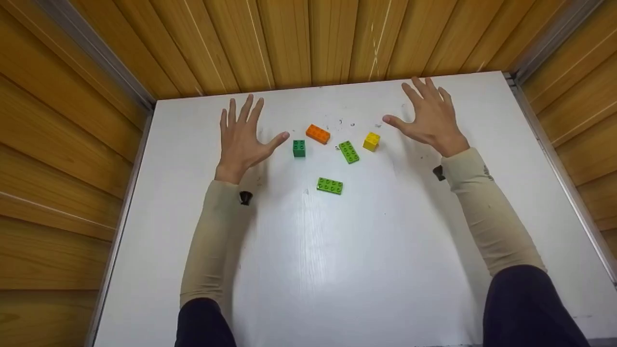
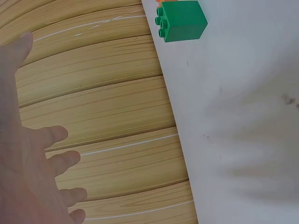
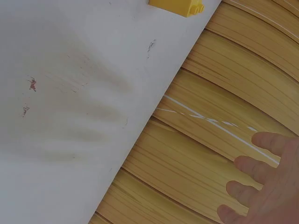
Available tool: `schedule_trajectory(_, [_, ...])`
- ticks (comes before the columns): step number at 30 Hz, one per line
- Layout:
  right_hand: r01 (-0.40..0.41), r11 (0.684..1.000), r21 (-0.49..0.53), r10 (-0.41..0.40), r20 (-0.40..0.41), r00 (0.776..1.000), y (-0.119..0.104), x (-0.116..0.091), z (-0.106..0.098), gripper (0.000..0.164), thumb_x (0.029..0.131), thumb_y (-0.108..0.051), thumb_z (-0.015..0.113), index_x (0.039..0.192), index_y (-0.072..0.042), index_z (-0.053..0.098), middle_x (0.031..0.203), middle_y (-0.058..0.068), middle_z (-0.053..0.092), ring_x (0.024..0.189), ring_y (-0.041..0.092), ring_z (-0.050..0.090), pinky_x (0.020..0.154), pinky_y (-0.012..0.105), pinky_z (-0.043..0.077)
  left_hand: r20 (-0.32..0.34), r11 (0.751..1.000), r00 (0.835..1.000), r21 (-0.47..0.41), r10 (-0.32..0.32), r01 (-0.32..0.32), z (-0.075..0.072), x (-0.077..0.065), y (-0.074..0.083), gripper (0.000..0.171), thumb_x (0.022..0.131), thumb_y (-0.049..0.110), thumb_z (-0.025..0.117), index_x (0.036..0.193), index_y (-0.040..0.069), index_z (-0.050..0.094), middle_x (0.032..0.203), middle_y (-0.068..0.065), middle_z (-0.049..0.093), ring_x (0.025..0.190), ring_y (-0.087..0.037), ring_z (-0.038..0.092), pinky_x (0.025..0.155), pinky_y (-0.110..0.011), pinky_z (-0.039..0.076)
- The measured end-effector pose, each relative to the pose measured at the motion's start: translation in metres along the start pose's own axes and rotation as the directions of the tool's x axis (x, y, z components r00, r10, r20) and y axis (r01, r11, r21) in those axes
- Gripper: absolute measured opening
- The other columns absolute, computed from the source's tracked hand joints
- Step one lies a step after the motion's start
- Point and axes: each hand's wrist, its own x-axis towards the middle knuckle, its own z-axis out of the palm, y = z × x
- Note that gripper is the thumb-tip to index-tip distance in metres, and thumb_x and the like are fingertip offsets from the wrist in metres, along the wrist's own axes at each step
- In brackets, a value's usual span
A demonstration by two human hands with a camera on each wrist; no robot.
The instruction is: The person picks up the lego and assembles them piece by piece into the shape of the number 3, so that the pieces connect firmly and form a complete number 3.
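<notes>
My left hand (image 1: 241, 144) hovers over the left part of the table with fingers spread, holding nothing. Nearest to it is a dark green building brick (image 1: 299, 148), just right of the thumb; the left wrist view shows this green brick (image 2: 184, 21) at the top. Over the right part of the table, my right hand (image 1: 431, 115) is likewise spread and holds nothing. A yellow brick (image 1: 371, 141) lies left of and below its thumb. Between the hands are an orange brick (image 1: 318, 134) and a tilted light green brick (image 1: 349, 152). Another light green brick (image 1: 329, 186) lies closer to me.
The white table (image 1: 347, 270) has scuff marks around the bricks. A wood-patterned wall (image 1: 289, 43) rises at its far edge, with similar panels (image 1: 53, 159) along the left and right sides. Small black pieces (image 1: 245, 197) show at both sleeve cuffs.
</notes>
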Motion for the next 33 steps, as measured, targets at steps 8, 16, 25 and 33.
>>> schedule_trajectory(8, [-0.001, 0.999, 0.032, 0.000, 0.021, 1.000, -0.001, -0.007, 0.008, 0.107, 0.094, -0.085, 0.045, 0.171, -0.013, 0.026, 0.178, 0.017, 0.019, 0.165, 0.043, 0.011, 0.131, 0.068, 0.010, 0.002, 0.999, 1.000, -0.035, 0.027, -0.027, 0.002, -0.014, 0.005, 0.106, 0.086, 0.088, 0.051, 0.170, 0.026, 0.030, 0.179, -0.004, 0.022, 0.167, -0.039, 0.007, 0.134, -0.059, 0.000])
schedule_trajectory(16, [0.001, 0.996, 0.084, -0.001, 0.003, 1.000, -0.002, -0.009, 0.012, 0.106, 0.094, -0.084, 0.049, 0.170, -0.012, 0.029, 0.177, 0.017, 0.023, 0.164, 0.043, 0.017, 0.131, 0.067, 0.015, -0.043, 0.994, 0.996, -0.068, 0.078, -0.081, 0.005, -0.021, 0.011, 0.103, 0.087, 0.084, 0.055, 0.169, 0.024, 0.035, 0.176, -0.005, 0.030, 0.165, -0.041, 0.014, 0.134, -0.062, 0.007])
schedule_trajectory(25, [0.020, 0.987, 0.157, -0.018, -0.013, 1.000, -0.005, -0.014, 0.023, 0.104, 0.094, -0.080, 0.055, 0.168, -0.010, 0.032, 0.175, 0.017, 0.029, 0.163, 0.043, 0.023, 0.129, 0.068, 0.019, -0.062, 0.982, 0.991, -0.142, 0.119, -0.127, 0.013, -0.032, 0.014, 0.101, 0.088, 0.080, 0.060, 0.167, 0.021, 0.040, 0.174, -0.007, 0.036, 0.164, -0.042, 0.019, 0.132, -0.064, 0.011])
schedule_trajectory(33, [0.002, 0.972, 0.233, -0.003, 0.001, 1.000, -0.007, -0.017, 0.035, 0.103, 0.093, -0.077, 0.062, 0.167, -0.010, 0.036, 0.174, 0.016, 0.032, 0.163, 0.040, 0.024, 0.129, 0.066, 0.019, -0.060, 0.961, 0.986, -0.221, 0.155, -0.164, 0.023, -0.041, 0.018, 0.096, 0.088, 0.074, 0.064, 0.164, 0.020, 0.044, 0.171, -0.005, 0.040, 0.163, -0.038, 0.023, 0.132, -0.063, 0.015])
